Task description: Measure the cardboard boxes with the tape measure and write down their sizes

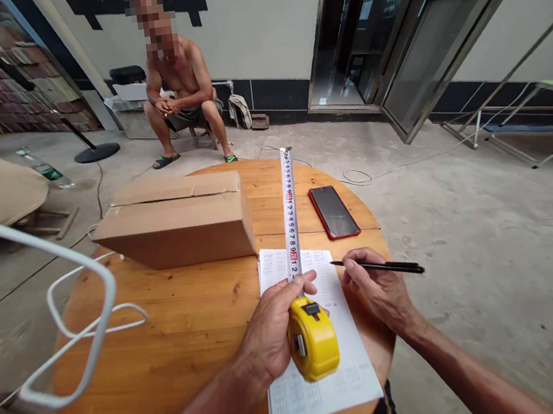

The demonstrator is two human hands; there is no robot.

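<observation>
My left hand [271, 325] is closed round a yellow tape measure [314, 340]. Its blade [290, 222] is pulled out and points away from me, with the thumb and fingers at its near end. Beneath the tape lie sheets of paper [324, 392] with rows of handwriting. A black pen [389, 266] is pinched in my right hand [380, 291], its tip pointing left over the paper's right edge. Left of the blade stands a closed cardboard box [183, 228]. On the blade's other side rests a phone [335, 212] in a red case.
Everything stands on a round wooden table [183, 353]. A bent white tube or cable [109, 281] loops over its left side. Beyond the table a person [180, 78] sits on a stool. A glass door [442, 39] stands open at the back right, and a bottle [48, 171] is at the left.
</observation>
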